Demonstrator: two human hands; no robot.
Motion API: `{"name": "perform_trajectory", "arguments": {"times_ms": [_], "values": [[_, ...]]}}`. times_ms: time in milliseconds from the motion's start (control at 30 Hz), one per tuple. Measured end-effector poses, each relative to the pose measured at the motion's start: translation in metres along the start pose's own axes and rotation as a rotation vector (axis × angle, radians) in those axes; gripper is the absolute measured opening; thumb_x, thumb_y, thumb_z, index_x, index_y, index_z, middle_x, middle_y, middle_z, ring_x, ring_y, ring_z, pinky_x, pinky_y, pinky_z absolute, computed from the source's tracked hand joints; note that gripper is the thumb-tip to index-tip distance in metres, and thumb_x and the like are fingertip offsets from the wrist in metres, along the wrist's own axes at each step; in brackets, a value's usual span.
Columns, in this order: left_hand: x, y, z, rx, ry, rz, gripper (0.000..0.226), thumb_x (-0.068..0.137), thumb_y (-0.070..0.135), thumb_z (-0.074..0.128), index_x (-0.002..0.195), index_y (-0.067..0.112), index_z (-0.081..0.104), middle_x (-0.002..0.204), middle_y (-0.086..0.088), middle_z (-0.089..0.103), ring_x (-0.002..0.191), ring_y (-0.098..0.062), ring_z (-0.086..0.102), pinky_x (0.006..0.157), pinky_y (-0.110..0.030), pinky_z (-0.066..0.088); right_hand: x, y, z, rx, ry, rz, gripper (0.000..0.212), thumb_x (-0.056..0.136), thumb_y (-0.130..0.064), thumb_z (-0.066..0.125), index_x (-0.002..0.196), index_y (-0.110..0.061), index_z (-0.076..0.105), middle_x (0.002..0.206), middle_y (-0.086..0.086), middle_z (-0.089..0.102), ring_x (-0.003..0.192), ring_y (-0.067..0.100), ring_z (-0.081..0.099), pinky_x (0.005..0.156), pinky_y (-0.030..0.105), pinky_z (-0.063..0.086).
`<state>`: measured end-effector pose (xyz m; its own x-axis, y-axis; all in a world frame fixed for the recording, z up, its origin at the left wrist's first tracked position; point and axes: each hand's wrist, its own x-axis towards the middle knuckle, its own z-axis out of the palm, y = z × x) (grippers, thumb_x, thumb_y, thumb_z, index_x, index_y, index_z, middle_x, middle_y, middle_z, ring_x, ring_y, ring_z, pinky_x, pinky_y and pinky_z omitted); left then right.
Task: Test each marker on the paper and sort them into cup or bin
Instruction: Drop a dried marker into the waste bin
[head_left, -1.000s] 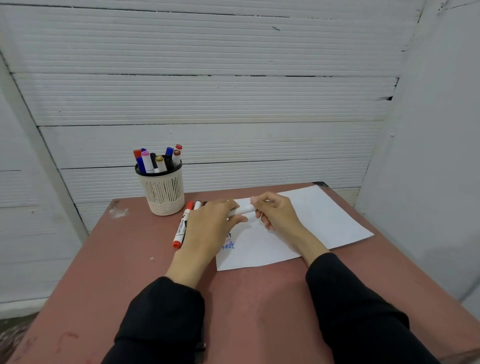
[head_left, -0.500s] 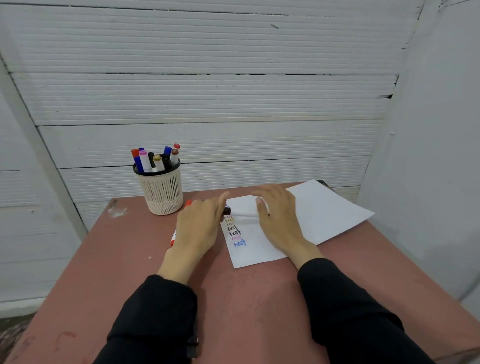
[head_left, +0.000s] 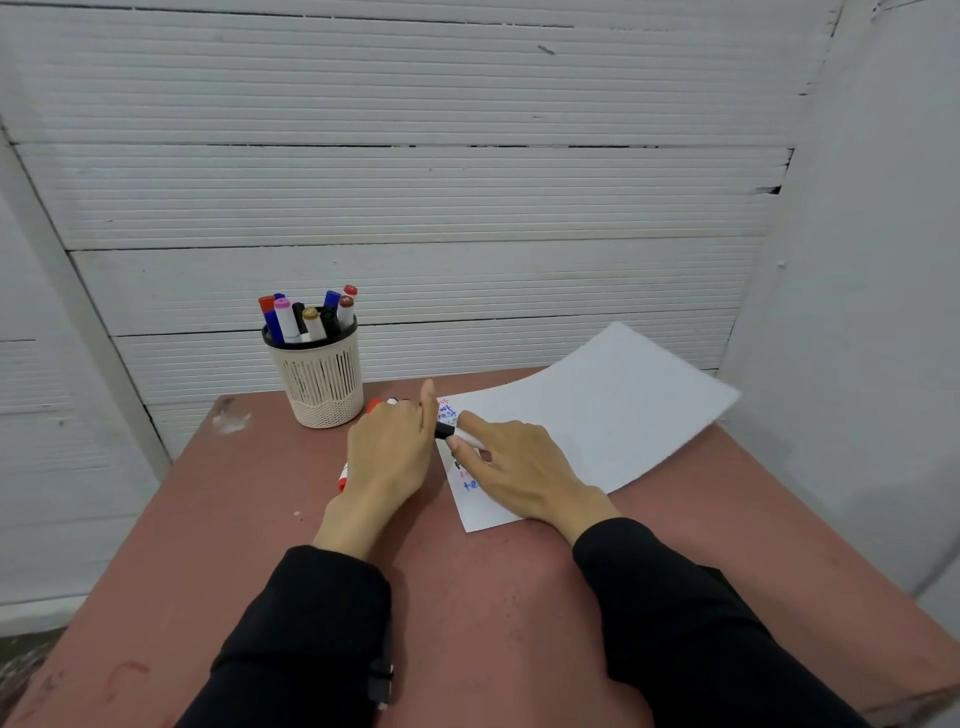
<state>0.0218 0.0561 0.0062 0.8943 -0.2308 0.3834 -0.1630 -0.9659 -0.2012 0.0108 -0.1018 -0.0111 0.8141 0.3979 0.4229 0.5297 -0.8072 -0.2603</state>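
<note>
Marker (head_left: 460, 435) pinched in the right hand (head_left: 519, 475) low over the paper (head_left: 597, 415), black end toward the left hand (head_left: 392, 449), whose grip is hidden; likely testing stage; next, write, then choose the cup (head_left: 322, 379).

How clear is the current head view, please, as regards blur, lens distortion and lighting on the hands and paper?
Head view: wide-angle bending bows the wall seams; the paper has a smeared far corner, apparently lifted; the right hand holding the marker is fairly sharp, the left hand likewise; lighting is soft and even, without glare; the writing is partly hidden.
</note>
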Motion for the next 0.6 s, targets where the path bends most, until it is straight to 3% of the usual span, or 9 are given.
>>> {"name": "perform_trajectory", "arguments": {"times_ms": [67,133,200,300,400,500,600], "values": [[0.000,0.000,-0.001,0.008,0.054,0.048,0.061,0.100,0.014,0.034,0.153,0.009,0.004,0.106,-0.007,0.058,0.096,-0.027,0.055,0.055,-0.033,0.028,0.000,0.000,-0.001,0.029,-0.022,0.019,0.029,0.102,-0.044,0.034,0.111,-0.023,0.051,0.067,0.002,0.063,0.060,0.021,0.047,0.060,0.034,0.035],[-0.001,-0.003,-0.001,-0.011,0.133,0.057,0.062,0.095,0.011,0.047,0.151,0.009,0.020,0.091,-0.008,0.062,0.082,-0.028,0.058,0.046,-0.029,0.017,-0.001,-0.001,-0.003,0.057,-0.032,0.030,0.028,0.102,-0.043,0.035,0.112,-0.023,0.052,0.063,0.001,0.060,0.056,0.018,0.044,0.059,0.033,0.034],[-0.002,-0.004,-0.009,-0.008,0.150,0.073,0.059,0.077,0.006,0.072,0.133,0.006,0.053,0.062,-0.007,0.057,0.054,-0.028,0.055,0.045,-0.022,0.003,-0.002,-0.002,-0.003,0.073,-0.026,0.029,0.026,0.102,-0.042,0.037,0.106,-0.020,0.051,0.060,-0.002,0.055,0.053,0.015,0.041,0.057,0.032,0.030],[0.000,-0.004,-0.006,-0.084,0.164,0.079,0.047,0.064,0.002,0.080,0.109,0.003,0.068,0.044,-0.006,0.046,0.036,-0.025,0.041,0.046,-0.016,0.002,-0.002,-0.004,-0.005,0.070,-0.014,0.035,0.024,0.102,-0.040,0.038,0.095,-0.019,0.046,0.057,-0.002,0.050,0.051,0.015,0.039,0.055,0.033,0.027],[0.000,-0.003,-0.008,-0.105,0.159,0.064,0.038,0.076,0.003,0.073,0.114,0.004,0.066,0.048,-0.003,0.039,0.043,-0.022,0.033,0.042,-0.021,0.008,-0.003,-0.004,-0.005,0.057,0.020,0.024,0.024,0.102,-0.039,0.039,0.098,-0.017,0.049,0.052,-0.010,0.040,0.050,0.014,0.038,0.056,0.032,0.028],[0.003,-0.001,0.000,-0.020,0.190,0.043,0.046,0.098,0.013,0.042,0.144,0.011,0.037,0.069,-0.002,0.045,0.063,-0.023,0.041,0.045,-0.029,0.017,-0.003,-0.004,-0.006,0.074,0.049,0.012,0.021,0.101,-0.039,0.042,0.110,-0.023,0.052,0.048,-0.013,0.038,0.049,0.013,0.040,0.056,0.033,0.035],[0.001,0.000,-0.001,-0.008,0.184,0.059,0.051,0.102,0.016,0.030,0.151,0.014,0.018,0.088,-0.004,0.055,0.077,-0.023,0.047,0.047,-0.031,0.020,-0.002,-0.005,-0.006,0.038,0.021,0.018,0.032,0.101,-0.043,0.039,0.129,-0.033,0.052,0.049,-0.007,0.041,0.051,0.016,0.042,0.059,0.032,0.039]]}}
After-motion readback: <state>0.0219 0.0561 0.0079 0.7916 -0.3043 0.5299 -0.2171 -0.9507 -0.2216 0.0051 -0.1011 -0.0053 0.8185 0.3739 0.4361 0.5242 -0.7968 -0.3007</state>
